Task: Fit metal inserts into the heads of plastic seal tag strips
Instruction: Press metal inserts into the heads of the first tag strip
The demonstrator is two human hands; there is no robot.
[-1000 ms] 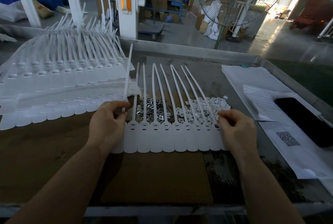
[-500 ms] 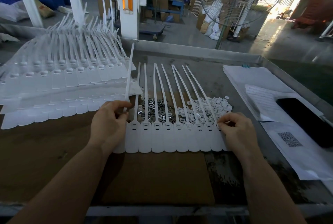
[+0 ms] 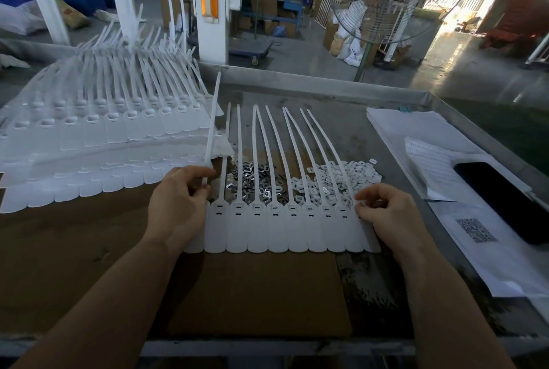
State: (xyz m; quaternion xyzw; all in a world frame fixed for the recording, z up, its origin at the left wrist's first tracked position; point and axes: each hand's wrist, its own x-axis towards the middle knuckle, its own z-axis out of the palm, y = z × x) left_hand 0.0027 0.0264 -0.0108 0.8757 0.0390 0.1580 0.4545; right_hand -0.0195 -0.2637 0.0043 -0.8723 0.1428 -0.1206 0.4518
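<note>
Pinching the seal tag strips [image 3: 285, 229] between them, left grip [image 3: 181, 199] and right grip [image 3: 386, 214] seemingly clamp opposite ends.

Seal tag strips at frame centre, parts behind, stacks left, papers right.
A joined row of seal tag strips [image 3: 285, 226] lies on cardboard [image 3: 261, 291] at centre; the left hand [image 3: 178, 205] and right hand [image 3: 386, 214] sit at its two ends. Behind it lie metal inserts [image 3: 255, 181] and, to their right, plastic caps [image 3: 341, 175]. Stacked strips [image 3: 98, 131] fill the upper left; papers [image 3: 416, 131] and a phone [image 3: 505, 199] lie right.

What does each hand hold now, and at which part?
Left hand pinches the leftmost strip's tail near its head. Right hand pinches something small, too hidden to identify.
</note>
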